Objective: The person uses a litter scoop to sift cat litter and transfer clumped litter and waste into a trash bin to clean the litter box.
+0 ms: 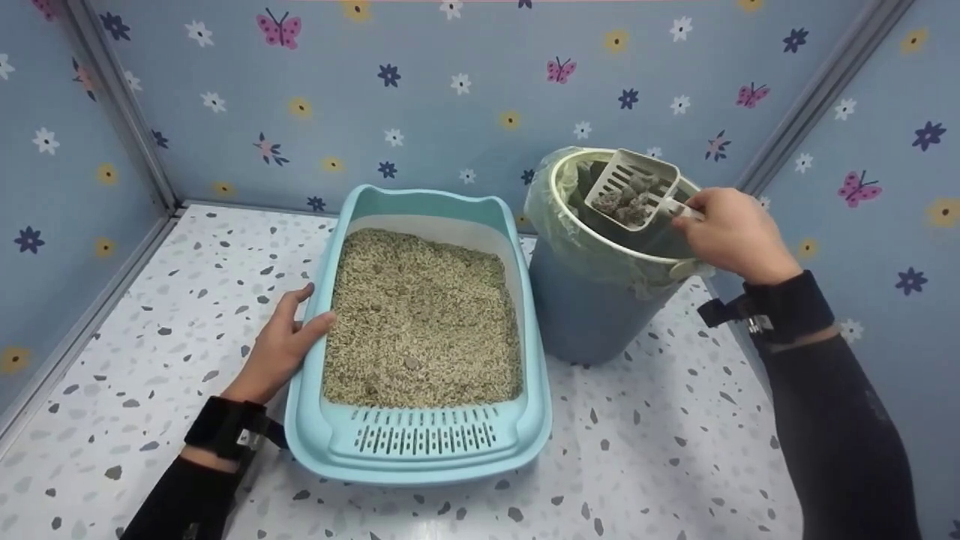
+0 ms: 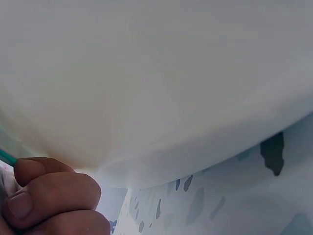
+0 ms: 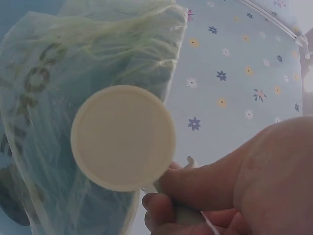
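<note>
My right hand [image 1: 739, 232] grips the handle of a light grey slotted litter scoop [image 1: 670, 161], which is tilted over the mouth of a blue trash bin [image 1: 592, 322]. Dark clumps of litter [image 1: 626, 206] lie in the scoop. With its thumb over the rim and its fingers curled below, my left hand [image 1: 281, 345] holds the left side of a light blue litter box [image 1: 424, 469]. Tan granular litter [image 1: 424, 315] fills the box. The left wrist view shows the curled fingers [image 2: 54, 196] beside the box's pale outer wall [image 2: 171, 88].
A translucent liner bag [image 1: 551, 195] is folded over the bin's cream rim [image 1: 559, 187], with a round cream tab [image 3: 122, 137] at its edge. The bin stands right of the box. Flower-patterned panels [image 1: 450, 112] enclose the speckled surface [image 1: 630, 465] at the back and sides.
</note>
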`<state>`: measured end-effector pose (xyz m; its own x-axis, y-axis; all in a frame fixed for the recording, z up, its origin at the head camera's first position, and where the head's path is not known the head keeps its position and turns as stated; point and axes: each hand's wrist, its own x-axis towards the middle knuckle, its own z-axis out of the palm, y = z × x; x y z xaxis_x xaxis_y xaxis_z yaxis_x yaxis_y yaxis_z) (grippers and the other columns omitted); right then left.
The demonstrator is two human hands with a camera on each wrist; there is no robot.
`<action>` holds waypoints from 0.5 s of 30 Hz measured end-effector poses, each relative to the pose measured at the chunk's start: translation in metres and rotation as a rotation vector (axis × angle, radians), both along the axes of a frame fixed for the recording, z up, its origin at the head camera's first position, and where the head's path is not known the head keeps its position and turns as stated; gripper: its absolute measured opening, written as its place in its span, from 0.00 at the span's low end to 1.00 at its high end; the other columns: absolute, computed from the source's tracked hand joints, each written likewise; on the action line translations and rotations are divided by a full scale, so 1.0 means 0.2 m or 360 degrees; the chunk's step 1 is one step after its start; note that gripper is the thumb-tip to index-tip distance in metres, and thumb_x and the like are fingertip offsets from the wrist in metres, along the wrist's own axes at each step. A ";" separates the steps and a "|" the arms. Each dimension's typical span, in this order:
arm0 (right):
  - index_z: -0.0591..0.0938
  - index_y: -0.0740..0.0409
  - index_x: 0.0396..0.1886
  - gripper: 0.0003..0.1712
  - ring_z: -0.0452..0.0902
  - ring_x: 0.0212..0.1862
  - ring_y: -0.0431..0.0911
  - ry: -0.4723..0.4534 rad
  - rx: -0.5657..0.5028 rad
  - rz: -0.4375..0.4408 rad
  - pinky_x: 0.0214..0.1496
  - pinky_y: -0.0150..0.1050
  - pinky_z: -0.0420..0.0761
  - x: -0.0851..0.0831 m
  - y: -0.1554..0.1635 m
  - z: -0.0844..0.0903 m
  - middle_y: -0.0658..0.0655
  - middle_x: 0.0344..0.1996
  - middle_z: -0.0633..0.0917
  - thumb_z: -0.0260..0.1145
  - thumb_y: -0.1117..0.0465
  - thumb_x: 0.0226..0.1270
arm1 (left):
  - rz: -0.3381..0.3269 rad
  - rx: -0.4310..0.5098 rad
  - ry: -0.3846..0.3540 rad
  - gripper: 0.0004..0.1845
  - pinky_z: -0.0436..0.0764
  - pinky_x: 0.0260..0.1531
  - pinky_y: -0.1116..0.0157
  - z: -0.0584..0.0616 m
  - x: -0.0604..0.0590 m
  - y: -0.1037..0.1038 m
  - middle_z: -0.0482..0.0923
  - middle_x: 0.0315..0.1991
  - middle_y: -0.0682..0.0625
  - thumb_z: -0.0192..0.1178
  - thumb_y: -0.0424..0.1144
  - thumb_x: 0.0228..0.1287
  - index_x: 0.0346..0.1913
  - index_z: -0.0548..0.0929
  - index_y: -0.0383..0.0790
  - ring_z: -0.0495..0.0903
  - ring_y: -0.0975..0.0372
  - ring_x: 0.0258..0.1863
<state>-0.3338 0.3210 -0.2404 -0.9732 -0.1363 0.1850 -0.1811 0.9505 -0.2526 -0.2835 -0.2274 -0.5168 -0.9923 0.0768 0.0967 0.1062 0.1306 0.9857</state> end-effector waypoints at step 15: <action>0.82 0.64 0.43 0.10 0.78 0.37 0.61 0.0041 0.0144 -0.0056 0.36 0.58 0.77 0.03 -0.02 -0.04 0.64 0.38 0.84 0.63 0.60 0.84 | 0.0009 -0.0060 -0.0010 0.45 0.93 0.39 0.58 0.00 0.00 0.00 0.86 0.50 0.27 0.59 0.52 0.86 0.91 0.49 0.41 0.92 0.55 0.39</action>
<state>-0.3269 0.3174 -0.2493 -0.9729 -0.1190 0.1984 -0.1522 0.9751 -0.1614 -0.2840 -0.2282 -0.5174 -0.9934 0.0746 0.0876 0.0991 0.1682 0.9808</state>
